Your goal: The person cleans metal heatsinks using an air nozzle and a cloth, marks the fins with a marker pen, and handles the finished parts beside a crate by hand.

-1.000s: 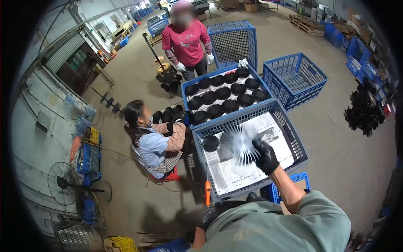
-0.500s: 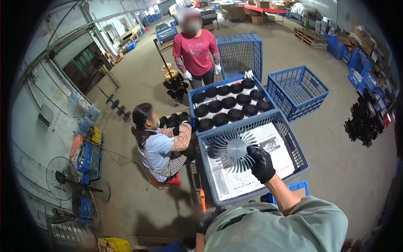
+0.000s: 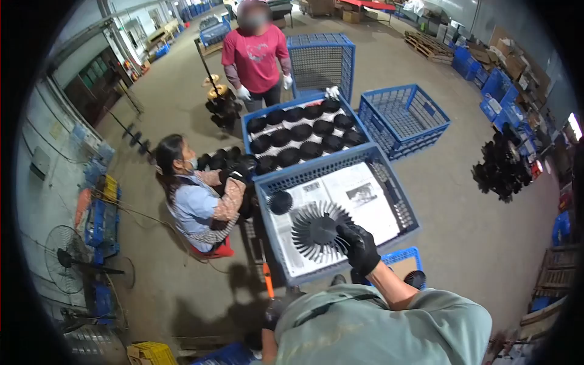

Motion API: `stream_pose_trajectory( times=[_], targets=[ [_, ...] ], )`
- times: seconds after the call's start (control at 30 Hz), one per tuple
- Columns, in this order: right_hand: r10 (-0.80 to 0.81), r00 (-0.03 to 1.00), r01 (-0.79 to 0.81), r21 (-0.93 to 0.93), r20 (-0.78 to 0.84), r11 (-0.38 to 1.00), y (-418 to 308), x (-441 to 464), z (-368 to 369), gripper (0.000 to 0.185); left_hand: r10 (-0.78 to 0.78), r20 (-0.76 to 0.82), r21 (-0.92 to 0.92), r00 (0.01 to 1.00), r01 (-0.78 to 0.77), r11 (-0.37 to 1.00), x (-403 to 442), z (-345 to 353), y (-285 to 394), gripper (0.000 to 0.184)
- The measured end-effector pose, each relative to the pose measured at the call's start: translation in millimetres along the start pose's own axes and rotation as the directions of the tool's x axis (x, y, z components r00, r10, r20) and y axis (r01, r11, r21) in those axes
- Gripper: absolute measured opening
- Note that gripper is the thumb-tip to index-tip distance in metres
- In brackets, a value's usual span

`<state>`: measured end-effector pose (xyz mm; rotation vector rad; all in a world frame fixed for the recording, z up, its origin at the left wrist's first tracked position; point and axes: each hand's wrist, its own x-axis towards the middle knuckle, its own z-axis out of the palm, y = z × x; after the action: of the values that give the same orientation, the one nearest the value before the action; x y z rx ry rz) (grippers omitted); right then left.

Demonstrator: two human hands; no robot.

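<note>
My right hand (image 3: 360, 248), in a black glove, pinches the edge of a finned round part (image 3: 321, 231) over the near blue crate (image 3: 395, 234). Newspaper (image 3: 365, 210) lines that crate, and a smaller black finned part (image 3: 280, 202) lies at its left corner. Low at my left side is my left hand (image 3: 277, 307), also black-gloved and partly hidden by my shirt. It is closed around an orange-handled tool (image 3: 268, 280) that points up and away from me.
A second blue crate (image 3: 359, 125) beyond holds rows of black finned parts. One person (image 3: 255, 61) stands behind it; another (image 3: 194, 201) sits at left. A blue basket (image 3: 404, 121) stands right, a fan (image 3: 64, 258) far left.
The finned part has turned from a bright, blurred face to a dark one and sits lower over the newspaper, with my right hand still on its edge. The view has shifted.
</note>
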<state>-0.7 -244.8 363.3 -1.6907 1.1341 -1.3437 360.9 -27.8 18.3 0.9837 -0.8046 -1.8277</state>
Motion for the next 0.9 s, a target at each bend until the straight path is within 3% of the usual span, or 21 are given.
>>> stream_pose_trajectory(
  times=[0.03,0.07,0.13,0.2,0.23,0.27,0.3,0.4,0.43,0.47,0.5,0.53,0.57,0.6,0.67,0.73,0.77,0.8,0.83,0.87,0.9],
  targets=[
    [0.148,0.989,-0.144,0.174,-0.011,0.974,-10.2,5.5,-0.8,0.027,0.208,-0.022,0.754,0.978,-0.12,0.646,-1.9,32.3,32.0,0.019],
    [0.29,0.957,-0.266,0.338,-0.021,0.903,-20.0,10.9,-1.6,0.025,0.13,-0.032,0.667,0.991,-0.076,0.741,2.0,15.9,9.0,0.02],
    [0.193,0.978,-0.177,0.164,-0.084,0.97,-46.1,25.8,-12.1,0.028,-0.03,-0.051,0.467,0.998,0.05,0.883,9.8,-14.0,-33.7,0.02],
    [-0.242,0.967,0.212,-0.272,-0.081,0.939,-56.0,60.2,-22.3,0.032,-0.044,-0.12,0.624,0.992,0.11,0.773,1.4,16.0,21.9,0.019],
    [-0.21,0.969,0.177,-0.233,-0.128,0.956,-69.7,66.9,-21.4,0.03,-0.059,-0.148,0.607,0.987,0.138,0.783,-0.4,21.3,33.2,0.017],
    [-0.178,0.969,0.144,-0.191,-0.174,0.971,-83.6,73.5,-20.5,0.029,-0.078,-0.146,0.486,0.986,0.141,0.863,-2.5,20.8,27.1,0.015],
    [-0.428,0.894,0.312,-0.503,-0.132,0.806,-67.4,74.1,-21.3,0.029,-0.095,-0.142,0.372,0.985,0.142,0.917,-0.4,19.9,29.2,0.014],
    [-0.413,0.911,0.368,-0.453,-0.001,0.812,-40.5,41.8,-24.7,0.029,-0.165,-0.054,-0.249,0.985,0.147,0.957,6.4,13.5,6.7,0.011],
    [-0.059,0.996,0.066,-0.108,0.067,0.992,-36.7,30.0,-19.5,0.025,-0.194,-0.004,-0.52,0.981,0.164,0.838,9.8,10.1,0.0,0.01],
    [0.368,0.92,-0.387,0.457,0.135,0.801,-32.8,18.2,-14.3,0.022,-0.17,0.036,-0.637,0.985,0.153,0.755,13.5,9.2,-1.3,0.01],
    [0.675,0.717,-0.565,0.711,0.173,0.419,-28.7,6.4,-9.1,0.021,-0.164,0.093,-0.742,0.982,0.178,0.646,13.0,8.9,-2.6,0.01],
    [0.687,0.707,-0.595,0.667,0.168,0.449,-16.5,-3.1,-4.6,0.021,-0.08,0.125,-0.757,0.989,0.147,0.636,4.7,19.3,8.1,0.019],
    [0.705,0.691,-0.628,0.619,0.164,0.471,-8.2,-15.2,0.1,0.021,-0.068,0.075,-0.399,0.995,0.092,0.912,-0.1,30.4,24.4,0.022],
    [0.729,0.667,-0.643,0.612,0.152,0.461,-3.1,-23.4,3.4,0.021,-0.055,0.025,0.219,0.998,0.049,0.975,-4.8,41.6,40.8,0.025],
    [0.774,0.621,-0.668,0.598,0.121,0.442,7.2,-32.8,7.9,0.023,-0.135,-0.002,0.884,0.991,0.065,0.464,-1.1,50.3,60.1,0.027],
    [0.772,0.618,-0.679,0.596,0.15,0.428,18.4,-39.1,9.3,0.022,-0.21,0.153,0.695,0.966,0.046,0.717,6.5,35.5,40.2,0.025],
    [0.771,0.615,-0.686,0.593,0.163,0.421,23.5,-42.0,9.5,0.022,-0.077,0.262,0.047,0.962,0.067,0.997,7.1,11.3,-0.5,0.025],
    [0.772,0.616,-0.688,0.586,0.157,0.429,28.0,-43.8,9.9,0.021,0.097,0.251,-0.625,0.963,0.084,0.776,7.7,-6.3,-27.8,0.024],
    [0.78,0.612,-0.688,0.576,0.132,0.442,31.2,-44.2,11.3,0.021,0.023,0.185,-0.194,0.982,0.013,0.981,8.4,-21.2,-36.6,0.024],
    [0.787,0.607,-0.689,0.565,0.107,0.455,33.7,-43.7,12.1,0.021,-0.013,0.093,0.287,0.996,-0.014,0.958,7.2,-36.3,-40.5,0.024],
    [0.795,0.602,-0.691,0.553,0.082,0.466,35.4,-43.6,12.1,0.021,-0.005,-0.004,0.701,1.0,0.007,0.713,2.3,-42.5,-43.9,0.024]
  ],
)
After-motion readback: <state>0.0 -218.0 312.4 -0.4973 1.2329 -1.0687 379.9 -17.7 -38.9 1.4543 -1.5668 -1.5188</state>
